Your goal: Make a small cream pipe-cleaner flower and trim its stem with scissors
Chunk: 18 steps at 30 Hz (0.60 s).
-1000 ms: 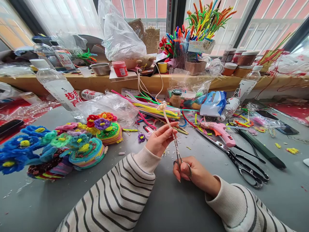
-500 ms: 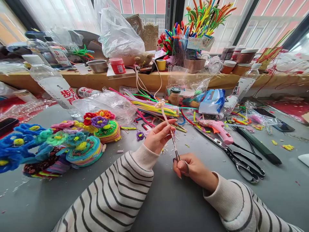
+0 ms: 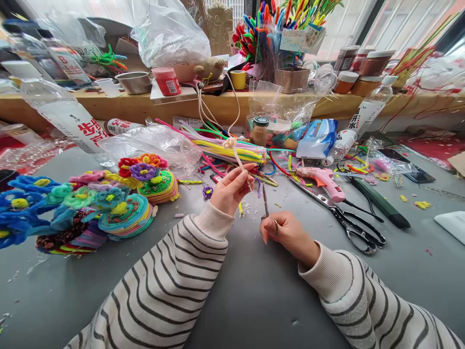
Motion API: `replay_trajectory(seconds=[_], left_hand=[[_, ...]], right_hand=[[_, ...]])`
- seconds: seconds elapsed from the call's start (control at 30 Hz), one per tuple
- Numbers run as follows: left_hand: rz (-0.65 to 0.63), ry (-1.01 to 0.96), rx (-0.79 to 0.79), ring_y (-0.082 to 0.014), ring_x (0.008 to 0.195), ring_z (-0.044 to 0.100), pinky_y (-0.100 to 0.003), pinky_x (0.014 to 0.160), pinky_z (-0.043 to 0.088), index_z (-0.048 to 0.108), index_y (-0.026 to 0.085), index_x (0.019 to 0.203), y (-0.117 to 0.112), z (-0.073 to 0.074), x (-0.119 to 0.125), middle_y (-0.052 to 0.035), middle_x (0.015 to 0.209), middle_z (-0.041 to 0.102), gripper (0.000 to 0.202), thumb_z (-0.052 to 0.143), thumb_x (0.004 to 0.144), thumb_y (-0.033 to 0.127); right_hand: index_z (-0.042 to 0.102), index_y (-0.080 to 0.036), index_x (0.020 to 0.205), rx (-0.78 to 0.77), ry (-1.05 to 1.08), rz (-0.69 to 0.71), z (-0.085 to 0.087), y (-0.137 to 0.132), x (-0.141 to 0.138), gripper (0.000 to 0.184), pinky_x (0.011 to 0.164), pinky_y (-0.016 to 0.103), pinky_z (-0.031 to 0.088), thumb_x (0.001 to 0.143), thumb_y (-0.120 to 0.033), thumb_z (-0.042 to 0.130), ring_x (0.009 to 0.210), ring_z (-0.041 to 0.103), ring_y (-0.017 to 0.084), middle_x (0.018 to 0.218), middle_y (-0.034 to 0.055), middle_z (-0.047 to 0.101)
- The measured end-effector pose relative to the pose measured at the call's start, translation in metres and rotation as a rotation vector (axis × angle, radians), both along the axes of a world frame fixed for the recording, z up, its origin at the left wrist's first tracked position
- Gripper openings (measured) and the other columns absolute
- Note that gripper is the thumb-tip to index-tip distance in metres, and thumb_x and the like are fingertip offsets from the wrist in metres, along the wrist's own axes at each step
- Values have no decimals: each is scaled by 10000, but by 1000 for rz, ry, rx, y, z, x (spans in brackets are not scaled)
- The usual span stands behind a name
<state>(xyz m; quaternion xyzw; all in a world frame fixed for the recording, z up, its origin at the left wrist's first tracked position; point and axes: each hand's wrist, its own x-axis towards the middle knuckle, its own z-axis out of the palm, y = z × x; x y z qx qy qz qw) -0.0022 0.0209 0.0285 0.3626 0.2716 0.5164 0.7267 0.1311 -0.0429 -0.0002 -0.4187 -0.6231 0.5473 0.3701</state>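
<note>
Between the thumb and fingers of my left hand (image 3: 232, 190) is a pale cream pipe cleaner (image 3: 237, 157), its upper end bunched into a small knot-like shape. My right hand (image 3: 286, 235) grips small scissors (image 3: 265, 201) by the handles, blades upward and together, a short way to the right of the left hand. The scissors and the pipe cleaner are apart. Behind them on the table lies a bundle of coloured pipe cleaners (image 3: 232, 151). White bits of fluff are scattered below the left hand.
Fuzzy flowers (image 3: 36, 206) and layered round pieces (image 3: 125, 215) stand at left. Rightward lie a pink glue gun (image 3: 325, 180), large black-handled scissors (image 3: 358, 228) and a dark green stick-like tool (image 3: 383, 203). Water bottles (image 3: 67, 114) and a jar (image 3: 259, 131) stand near the wooden ledge (image 3: 181, 107).
The scissors have come away from the pipe cleaner, and the hands are farther apart. My left hand has moved slightly left and up with the pipe cleaner. The whole view has shifted a little.
</note>
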Motion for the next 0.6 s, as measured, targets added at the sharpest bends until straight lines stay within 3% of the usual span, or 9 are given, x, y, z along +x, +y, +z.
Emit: replay_trajectory(seconds=[0.17, 0.33, 0.6], left_hand=[[-84, 213, -87, -58, 554, 515, -179, 570, 393, 660, 156, 798, -1, -4, 2, 5, 604, 589, 229, 667, 589, 249], [-96, 264, -64, -60, 544, 499, -198, 585, 393, 662, 150, 785, -4, -7, 3, 2, 603, 586, 245, 673, 578, 281], [-127, 339, -33, -83, 511, 478, -218, 532, 349, 660, 151, 729, -11, -13, 1, 18, 516, 548, 231, 713, 522, 236]], right_hand=[[632, -100, 682, -59, 26, -261, -2, 3, 2, 508, 428, 209, 198, 730, -571, 446, 425, 272, 60, 437, -52, 311], [634, -102, 717, -138, 121, -252, -1, 5, -1, 390, 429, 197, 190, 682, -484, 569, 444, 261, 50, 475, -57, 325], [622, -106, 685, -161, 100, -229, -9, 10, -4, 426, 411, 196, 163, 659, -528, 565, 430, 213, 43, 497, -50, 334]])
